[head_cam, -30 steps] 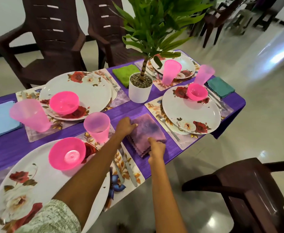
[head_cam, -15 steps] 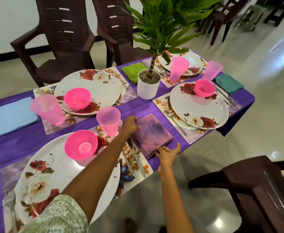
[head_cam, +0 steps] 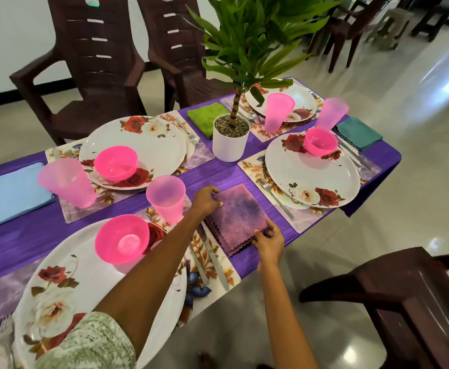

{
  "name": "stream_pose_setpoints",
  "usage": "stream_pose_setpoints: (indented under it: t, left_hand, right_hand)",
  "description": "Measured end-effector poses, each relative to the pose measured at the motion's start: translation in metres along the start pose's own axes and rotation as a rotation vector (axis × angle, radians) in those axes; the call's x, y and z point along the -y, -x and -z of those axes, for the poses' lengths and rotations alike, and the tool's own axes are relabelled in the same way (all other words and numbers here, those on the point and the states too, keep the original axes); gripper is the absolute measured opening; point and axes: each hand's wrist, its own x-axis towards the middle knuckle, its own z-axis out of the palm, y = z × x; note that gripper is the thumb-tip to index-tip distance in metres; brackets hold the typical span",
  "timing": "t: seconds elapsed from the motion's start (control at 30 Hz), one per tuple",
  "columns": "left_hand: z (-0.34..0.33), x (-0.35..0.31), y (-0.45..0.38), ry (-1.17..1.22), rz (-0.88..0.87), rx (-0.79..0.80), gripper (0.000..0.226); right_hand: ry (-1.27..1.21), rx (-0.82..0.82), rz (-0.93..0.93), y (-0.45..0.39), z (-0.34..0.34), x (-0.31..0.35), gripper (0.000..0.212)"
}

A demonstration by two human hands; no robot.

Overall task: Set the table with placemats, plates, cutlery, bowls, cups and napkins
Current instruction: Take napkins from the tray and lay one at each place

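A folded purple-pink napkin lies on the purple tablecloth between two floral placemats, near the table's front edge. My left hand grips its far left corner, fingers curled over the edge. My right hand pinches its near right corner. To the left stand a pink cup, a pink bowl on a floral plate, and a knife on the near placemat. To the right, a fork lies beside another floral plate.
A potted plant stands mid-table. Two more place settings sit at the far side, with a green napkin, a teal napkin and a blue napkin. Brown chairs stand behind, and another chair at the near right.
My right hand slid from the napkin's near left edge to its near right corner. My left hand stayed on the far left corner. The camera view shifted slightly.
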Motion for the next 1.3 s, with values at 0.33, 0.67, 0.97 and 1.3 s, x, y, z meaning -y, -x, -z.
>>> stream_pose_setpoints:
  t: [0.33,0.67,0.97,1.3]
  left_hand:
    - [-0.004,-0.012,0.009,-0.463,-0.192,-0.04,0.062]
    - [-0.054,-0.008,0.025,-0.757,-0.341,0.092,0.061]
    - [-0.059,0.004,0.018,-0.725,-0.398,0.04,0.073]
    - [-0.058,0.003,0.018,-0.653,-0.418,-0.004,0.066]
  right_hand:
    - [0.212,-0.051,0.12,-0.001,0.002,0.009,0.052]
    - [0.946,0.136,0.482,-0.008,-0.005,0.012,0.051]
    - [1.027,0.093,0.503,-0.014,-0.003,0.018,0.051]
    - [0.473,0.158,0.226,-0.039,0.004,0.044,0.048]
